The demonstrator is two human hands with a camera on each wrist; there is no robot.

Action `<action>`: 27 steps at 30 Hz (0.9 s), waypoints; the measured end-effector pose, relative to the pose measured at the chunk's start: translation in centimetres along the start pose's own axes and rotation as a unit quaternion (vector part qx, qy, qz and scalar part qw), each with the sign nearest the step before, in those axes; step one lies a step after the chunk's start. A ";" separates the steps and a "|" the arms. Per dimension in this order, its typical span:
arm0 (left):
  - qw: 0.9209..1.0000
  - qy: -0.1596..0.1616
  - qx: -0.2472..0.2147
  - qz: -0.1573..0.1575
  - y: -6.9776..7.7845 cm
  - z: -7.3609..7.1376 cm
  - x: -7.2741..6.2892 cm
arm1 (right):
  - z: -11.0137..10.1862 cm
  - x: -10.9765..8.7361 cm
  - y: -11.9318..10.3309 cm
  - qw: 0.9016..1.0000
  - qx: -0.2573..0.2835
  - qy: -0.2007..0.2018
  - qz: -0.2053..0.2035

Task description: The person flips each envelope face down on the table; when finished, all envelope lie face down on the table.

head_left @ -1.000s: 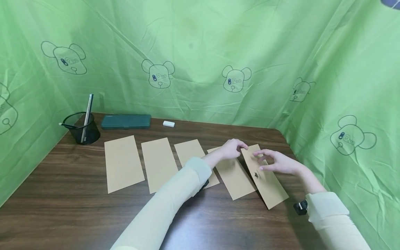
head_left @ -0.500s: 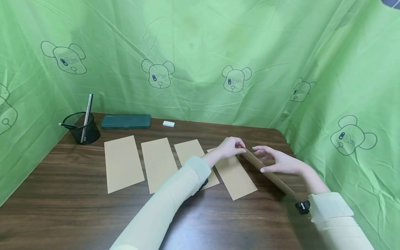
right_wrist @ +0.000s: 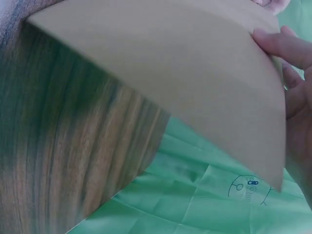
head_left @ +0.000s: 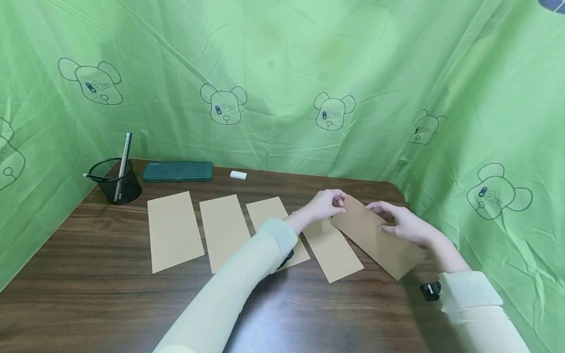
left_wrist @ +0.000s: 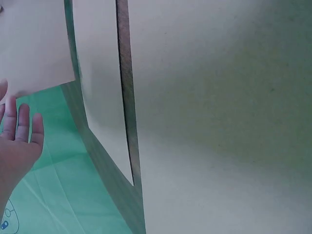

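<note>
A stiff brown kraft-paper sheet [head_left: 375,235] is tilted up off the table at the right end of a row of similar sheets, its plain side facing me. My left hand [head_left: 327,203] pinches its upper left corner. My right hand [head_left: 403,223] grips the sheet's upper right edge; in the right wrist view the thumb [right_wrist: 273,41] lies on the plain face while the other fingers are behind the edge. Just left lies another plain kraft sheet [head_left: 333,250], partly covered by my left hand.
Three more kraft sheets, a left one [head_left: 174,233], a second [head_left: 225,233] and a third [head_left: 267,213], lie flat leftward. Behind them are a black mesh pen cup [head_left: 123,189], a green case [head_left: 178,171] and a white eraser [head_left: 238,175]. Green curtains enclose the wooden table [head_left: 110,304].
The held sheet has turned over, from its printed side showing, through nearly edge-on, to its plain side. My right hand has moved slightly right and now grips its edge.
</note>
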State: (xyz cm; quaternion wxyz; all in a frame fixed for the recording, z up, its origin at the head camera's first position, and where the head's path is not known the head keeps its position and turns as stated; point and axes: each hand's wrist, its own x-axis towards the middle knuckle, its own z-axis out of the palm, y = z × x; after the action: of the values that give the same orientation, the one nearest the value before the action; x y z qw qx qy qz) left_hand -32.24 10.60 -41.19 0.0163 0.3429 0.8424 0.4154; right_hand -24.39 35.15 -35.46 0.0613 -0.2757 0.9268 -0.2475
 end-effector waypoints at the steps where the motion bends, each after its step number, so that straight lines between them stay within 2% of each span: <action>1: 1.000 -0.004 -0.002 0.002 -0.1 0.0 0.0 | 0.0 0.1 0.5 1.000 -0.011 0.006 -0.001; 5: 1.000 -0.024 -0.012 0.006 -0.3 0.1 0.1 | 0.2 0.2 1.3 0.999 -0.041 0.025 -0.020; 9: 0.998 -0.055 -0.017 0.015 -0.6 0.3 0.0 | 0.3 0.3 1.8 0.998 -0.042 0.033 -0.015; 14: 0.995 -0.093 0.039 0.027 -0.8 0.4 -0.5 | 0.6 0.5 2.9 0.999 -0.034 0.036 0.014; 20: 0.982 -0.156 0.106 0.003 -0.6 0.8 -1.6 | 1.1 0.9 4.7 0.998 -0.035 0.031 0.039; 24: 0.971 -0.191 0.142 -0.003 -0.7 1.0 -2.3 | 1.5 0.9 5.8 0.998 -0.010 0.021 0.058; 27: 0.965 -0.206 0.163 -0.011 -0.8 1.2 -2.7 | 2.0 0.8 6.6 0.997 0.015 0.017 0.069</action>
State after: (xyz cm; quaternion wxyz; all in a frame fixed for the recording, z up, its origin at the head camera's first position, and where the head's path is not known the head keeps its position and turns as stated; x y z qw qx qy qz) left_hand -30.29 9.50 -43.26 0.1382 0.4094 0.8809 0.1931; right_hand -27.70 38.67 -40.40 0.0667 -0.2063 0.9407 -0.2610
